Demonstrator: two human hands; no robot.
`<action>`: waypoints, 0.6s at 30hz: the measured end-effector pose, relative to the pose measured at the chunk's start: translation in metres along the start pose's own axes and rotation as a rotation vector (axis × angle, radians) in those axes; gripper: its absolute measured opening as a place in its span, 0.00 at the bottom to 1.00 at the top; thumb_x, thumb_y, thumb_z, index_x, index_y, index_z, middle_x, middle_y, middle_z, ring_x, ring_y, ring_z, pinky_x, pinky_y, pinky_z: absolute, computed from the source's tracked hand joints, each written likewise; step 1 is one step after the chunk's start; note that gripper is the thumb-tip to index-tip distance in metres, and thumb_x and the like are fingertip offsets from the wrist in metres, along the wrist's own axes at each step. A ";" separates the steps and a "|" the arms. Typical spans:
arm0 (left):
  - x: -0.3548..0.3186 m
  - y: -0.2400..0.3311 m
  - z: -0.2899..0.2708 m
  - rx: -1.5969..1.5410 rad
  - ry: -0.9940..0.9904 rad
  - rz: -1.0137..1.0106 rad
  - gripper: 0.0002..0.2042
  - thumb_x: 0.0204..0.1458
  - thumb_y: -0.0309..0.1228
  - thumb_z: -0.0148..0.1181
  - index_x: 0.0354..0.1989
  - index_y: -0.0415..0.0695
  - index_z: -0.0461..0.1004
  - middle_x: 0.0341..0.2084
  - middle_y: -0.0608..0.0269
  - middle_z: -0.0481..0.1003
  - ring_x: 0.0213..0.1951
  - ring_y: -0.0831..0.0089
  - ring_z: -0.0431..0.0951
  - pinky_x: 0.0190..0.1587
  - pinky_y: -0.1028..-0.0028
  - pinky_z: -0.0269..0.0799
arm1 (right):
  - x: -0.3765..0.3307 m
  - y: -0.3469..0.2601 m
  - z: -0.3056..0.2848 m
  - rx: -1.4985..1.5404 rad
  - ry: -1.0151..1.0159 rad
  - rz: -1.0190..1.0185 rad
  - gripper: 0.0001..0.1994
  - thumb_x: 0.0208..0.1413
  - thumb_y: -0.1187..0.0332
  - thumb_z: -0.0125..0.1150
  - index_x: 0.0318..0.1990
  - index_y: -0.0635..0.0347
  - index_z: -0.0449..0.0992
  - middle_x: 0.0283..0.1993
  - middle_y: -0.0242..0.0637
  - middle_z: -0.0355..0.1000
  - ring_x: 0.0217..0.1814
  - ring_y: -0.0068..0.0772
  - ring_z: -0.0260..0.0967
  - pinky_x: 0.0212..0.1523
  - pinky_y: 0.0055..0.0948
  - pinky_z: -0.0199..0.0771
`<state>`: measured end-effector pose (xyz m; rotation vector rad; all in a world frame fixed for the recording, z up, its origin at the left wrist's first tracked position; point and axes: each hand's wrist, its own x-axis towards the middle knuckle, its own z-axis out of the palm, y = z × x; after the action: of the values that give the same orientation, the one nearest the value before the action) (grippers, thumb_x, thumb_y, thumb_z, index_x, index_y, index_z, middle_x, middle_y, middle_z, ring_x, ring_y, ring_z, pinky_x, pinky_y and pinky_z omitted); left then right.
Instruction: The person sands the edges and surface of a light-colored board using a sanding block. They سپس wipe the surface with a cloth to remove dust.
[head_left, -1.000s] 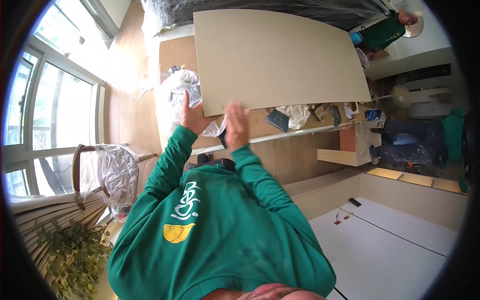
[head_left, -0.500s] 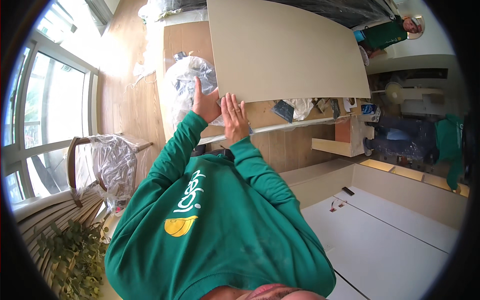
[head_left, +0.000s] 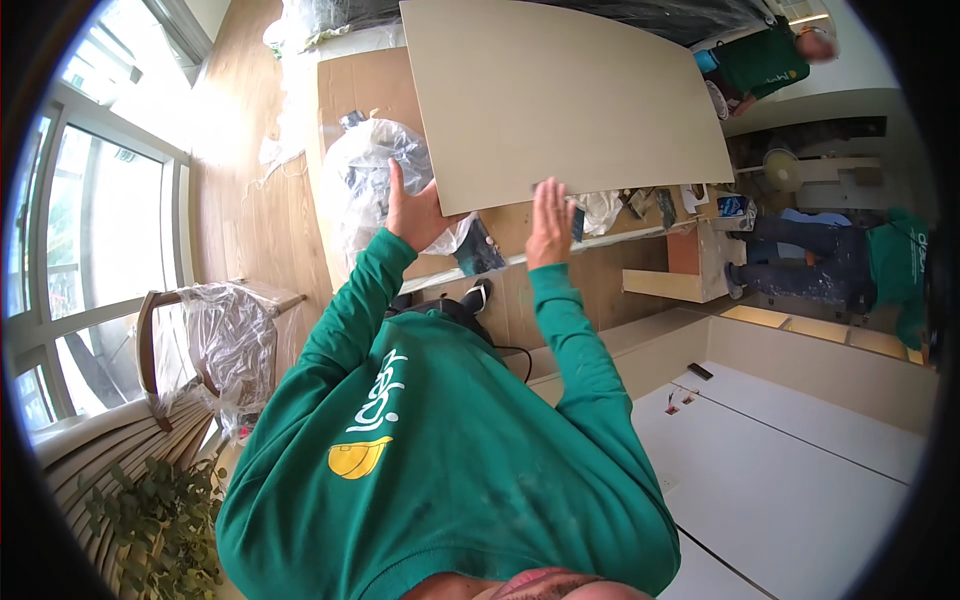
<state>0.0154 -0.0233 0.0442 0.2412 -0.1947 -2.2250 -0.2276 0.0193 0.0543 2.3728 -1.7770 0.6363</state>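
Holding splayed-thumb left hand (head_left: 415, 212) at near left corner of beige panel (head_left: 570, 100).
Stretching right hand (head_left: 549, 228) open at near edge; cannot tell either grip.

You wear a green long-sleeved sweatshirt (head_left: 480, 430) with a round neckline, faint pale smudges on its front. White lettering (head_left: 378, 392) and a yellow helmet emblem (head_left: 358, 458) mark the chest. Snug green cuffs (head_left: 549, 280) finish your sleeves (head_left: 345, 310). Dark trousers; black-and-white shoe (head_left: 478, 296).
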 end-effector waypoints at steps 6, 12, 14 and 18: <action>-0.001 -0.002 0.004 -0.047 0.061 -0.020 0.67 0.41 0.89 0.29 0.80 0.44 0.43 0.79 0.53 0.47 0.78 0.54 0.47 0.78 0.52 0.37 | 0.002 -0.104 0.013 0.241 -0.077 -0.121 0.27 0.65 0.75 0.42 0.72 0.67 0.62 0.78 0.51 0.57 0.81 0.53 0.51 0.78 0.59 0.49; 0.001 0.003 0.005 0.003 0.028 -0.021 0.66 0.42 0.89 0.28 0.80 0.45 0.43 0.78 0.53 0.48 0.78 0.54 0.48 0.78 0.52 0.37 | -0.002 0.058 -0.006 -0.137 0.013 0.075 0.29 0.59 0.83 0.45 0.71 0.66 0.65 0.78 0.49 0.57 0.82 0.52 0.50 0.78 0.60 0.48; 0.003 -0.001 0.004 0.010 0.012 -0.024 0.66 0.42 0.88 0.27 0.80 0.45 0.42 0.78 0.53 0.48 0.78 0.54 0.47 0.78 0.52 0.36 | -0.002 0.047 -0.005 -0.092 0.063 0.107 0.32 0.56 0.86 0.44 0.71 0.65 0.65 0.77 0.49 0.58 0.81 0.51 0.52 0.78 0.59 0.48; 0.001 -0.007 0.000 -0.223 -0.251 -0.008 0.65 0.44 0.88 0.27 0.80 0.44 0.42 0.79 0.52 0.48 0.78 0.54 0.46 0.78 0.52 0.36 | -0.007 -0.076 0.019 0.191 -0.003 -0.093 0.27 0.62 0.81 0.45 0.70 0.66 0.66 0.76 0.50 0.60 0.80 0.52 0.54 0.77 0.59 0.50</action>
<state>0.0092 -0.0199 0.0430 -0.1597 -0.0790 -2.2588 -0.1532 0.0425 0.0468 2.5621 -1.6641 0.8237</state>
